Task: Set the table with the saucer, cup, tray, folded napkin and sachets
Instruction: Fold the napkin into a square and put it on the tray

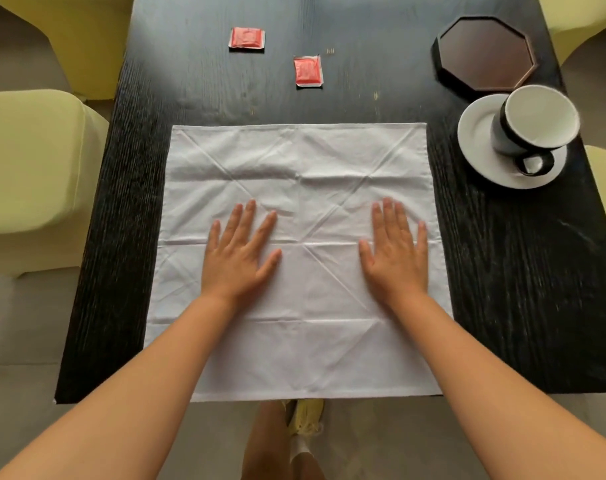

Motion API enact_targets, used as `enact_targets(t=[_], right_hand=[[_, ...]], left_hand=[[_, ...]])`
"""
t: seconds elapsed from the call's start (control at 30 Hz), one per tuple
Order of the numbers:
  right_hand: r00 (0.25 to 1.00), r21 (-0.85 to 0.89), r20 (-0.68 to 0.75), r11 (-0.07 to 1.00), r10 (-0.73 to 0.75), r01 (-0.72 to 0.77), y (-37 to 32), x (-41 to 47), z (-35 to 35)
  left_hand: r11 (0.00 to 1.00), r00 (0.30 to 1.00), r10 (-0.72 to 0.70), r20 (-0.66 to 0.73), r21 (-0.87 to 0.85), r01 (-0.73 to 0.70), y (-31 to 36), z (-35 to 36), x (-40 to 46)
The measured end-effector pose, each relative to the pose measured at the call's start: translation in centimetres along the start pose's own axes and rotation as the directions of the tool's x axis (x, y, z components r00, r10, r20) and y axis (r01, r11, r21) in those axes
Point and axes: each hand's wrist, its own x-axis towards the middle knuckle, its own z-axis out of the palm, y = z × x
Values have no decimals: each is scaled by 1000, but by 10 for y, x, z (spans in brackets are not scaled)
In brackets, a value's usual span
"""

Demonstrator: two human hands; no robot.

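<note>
Item 1 — napkin (pixel 299 188): white cloth, spread open and flat on the near half of the dark wood-grain tabletop (pixel 523 278), creased with straight and diagonal fold lines; its near edge lies at the tabletop's near edge

Item 2 — left hand (pixel 239 256): palm down on the napkin, left of centre; fingers (pixel 247 216) straight and slightly fanned, thumb spread toward the middle; pressing flat, gripping nothing

Item 3 — right hand (pixel 396 252): palm down on the napkin, right of centre; fingers (pixel 393 216) straight and close together, thumb spread inward; pressing flat, gripping nothing; the 2 hands lie well apart, level with each other

Item 4 — 2 red sachets on bare tabletop beyond the napkin, apart from each other: far sachet (pixel 246 38) to the left, near sachet (pixel 307 71) closer to the napkin's far edge, touching neither cloth nor crockery

Item 5 — tray (pixel 485 53): octagonal, dark rim, brownish inner face, at the far right corner

Item 6 — saucer (pixel 478 133): white, just in front of the tray, right of the napkin, clear of the cloth

Item 7 — cup (pixel 536 117): white inside, dark outside, standing on the saucer, handle toward the near side

Surroundings: pale yellow-green chairs (pixel 28 174) at the left and right of the tabletop
</note>
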Motion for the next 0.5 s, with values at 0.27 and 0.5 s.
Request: enact_targets(t=[0.27, 0.5], right_hand=[[951, -8, -97, 955, 293, -295, 34, 17, -13], [966, 24, 7, 965, -260, 259, -61, 40, 2]], left_hand=[[952, 953, -296, -69, -103, 288, -46, -11, 23], [991, 990, 132, -48, -3, -132, 14, -3, 57]])
